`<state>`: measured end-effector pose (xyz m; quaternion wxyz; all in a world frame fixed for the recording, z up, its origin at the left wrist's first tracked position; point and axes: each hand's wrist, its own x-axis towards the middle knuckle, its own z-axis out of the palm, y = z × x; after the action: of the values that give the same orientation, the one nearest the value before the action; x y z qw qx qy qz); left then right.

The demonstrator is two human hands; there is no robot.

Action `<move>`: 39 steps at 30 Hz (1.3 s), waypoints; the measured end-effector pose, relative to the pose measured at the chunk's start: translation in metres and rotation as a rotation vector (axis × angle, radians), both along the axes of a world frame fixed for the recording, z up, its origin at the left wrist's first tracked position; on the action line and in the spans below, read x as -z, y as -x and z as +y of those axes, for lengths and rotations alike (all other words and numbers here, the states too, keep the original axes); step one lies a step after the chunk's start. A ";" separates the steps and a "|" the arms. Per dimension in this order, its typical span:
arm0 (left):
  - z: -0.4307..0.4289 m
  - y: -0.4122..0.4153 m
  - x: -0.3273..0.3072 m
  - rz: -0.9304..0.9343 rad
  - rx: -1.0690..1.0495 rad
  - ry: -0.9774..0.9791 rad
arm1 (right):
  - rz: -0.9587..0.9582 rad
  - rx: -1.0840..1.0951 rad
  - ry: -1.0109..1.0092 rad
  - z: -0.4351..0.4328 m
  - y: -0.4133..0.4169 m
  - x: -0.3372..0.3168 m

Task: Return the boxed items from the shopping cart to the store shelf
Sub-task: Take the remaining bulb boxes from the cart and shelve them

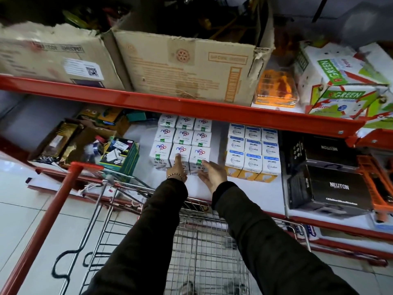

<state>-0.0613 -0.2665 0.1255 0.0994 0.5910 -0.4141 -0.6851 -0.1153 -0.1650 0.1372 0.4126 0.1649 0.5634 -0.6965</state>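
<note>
White Nippo boxes (182, 137) stand stacked in rows on the white lower shelf (197, 187). My left hand (177, 168), with a bead bracelet at the wrist, lies flat with its fingers against the front middle box. My right hand (213, 174) is spread just to the right, fingers apart, touching or nearly touching the front right box (200, 154). Neither hand grips anything. The wire shopping cart (197, 241) is below my arms; its visible basket shows no boxes.
White and yellow Wipro bulb boxes (253, 150) stand right of the Nippo stack. Black Neuton cartons (331, 184) sit further right. Open cardboard boxes of clutter (85, 141) lie at left. A red shelf beam (191, 105) with large cartons (187, 62) overhangs.
</note>
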 end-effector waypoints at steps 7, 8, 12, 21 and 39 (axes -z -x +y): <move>-0.004 0.005 0.002 0.027 -0.100 -0.057 | 0.088 -0.113 -0.056 -0.002 0.008 0.014; -0.003 0.005 0.003 0.031 -0.097 -0.058 | 0.093 -0.124 -0.068 -0.001 0.008 0.017; 0.007 0.001 0.002 0.032 -0.067 -0.053 | 0.089 -0.136 -0.078 0.019 0.004 0.018; 0.088 -0.004 -0.002 0.064 0.003 0.000 | 0.047 0.051 -0.104 0.122 0.005 0.011; 0.322 0.094 -0.005 0.188 0.438 -0.003 | 0.057 0.718 -0.125 0.342 0.083 0.003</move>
<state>-0.1553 0.0559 0.1301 -0.0143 0.4210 -0.5204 -0.7428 -0.1984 0.1775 0.1338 0.1151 0.3574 0.5226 -0.7655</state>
